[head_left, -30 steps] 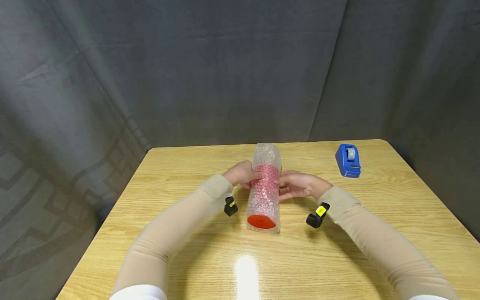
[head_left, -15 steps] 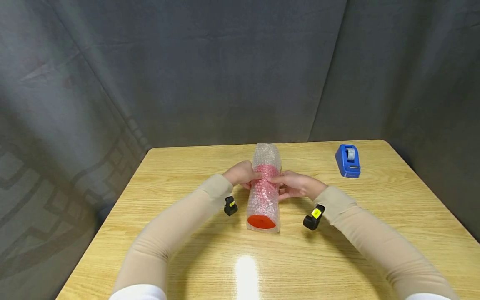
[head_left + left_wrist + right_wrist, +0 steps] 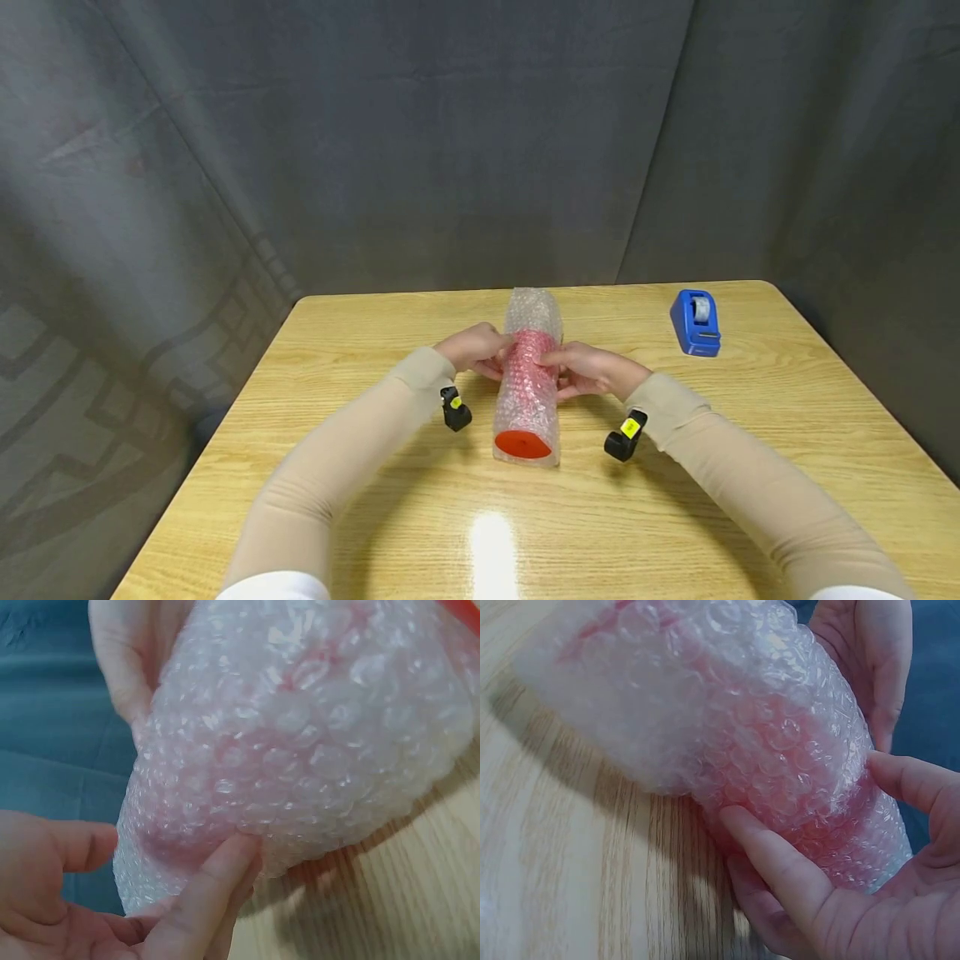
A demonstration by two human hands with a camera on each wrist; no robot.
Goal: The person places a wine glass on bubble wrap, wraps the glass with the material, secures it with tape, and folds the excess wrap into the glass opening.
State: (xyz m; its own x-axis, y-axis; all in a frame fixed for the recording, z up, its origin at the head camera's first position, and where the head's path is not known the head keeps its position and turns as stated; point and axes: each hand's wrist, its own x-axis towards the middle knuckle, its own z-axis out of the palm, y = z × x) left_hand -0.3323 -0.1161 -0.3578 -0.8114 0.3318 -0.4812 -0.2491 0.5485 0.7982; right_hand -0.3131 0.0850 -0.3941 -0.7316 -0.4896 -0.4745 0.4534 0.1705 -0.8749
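Note:
A red object rolled in clear bubble wrap (image 3: 527,408) lies lengthwise on the table, its orange-red oval end (image 3: 522,444) facing me. At its right side, my right hand (image 3: 596,368) grips the wrap, thumb on top and fingers along the lower side. On the other side is my left hand (image 3: 474,346). In the left wrist view its straight fingers (image 3: 214,889) touch the wrap low on the side, while the thumb is extended at the wrap's edge. The right wrist view has the right hand's thumb and fingers (image 3: 776,859) on opposite sides of the wrap.
A blue tape dispenser (image 3: 696,323) with a roll of clear tape stands at the back right of the wooden table (image 3: 637,517). Behind the table's far edge hangs a dark grey curtain (image 3: 450,150).
My right hand has moved slightly left and laid its thumb on top of the wrap. My left hand has since eased left, its thumb drawn back toward the edge. The wrapped object stays put.

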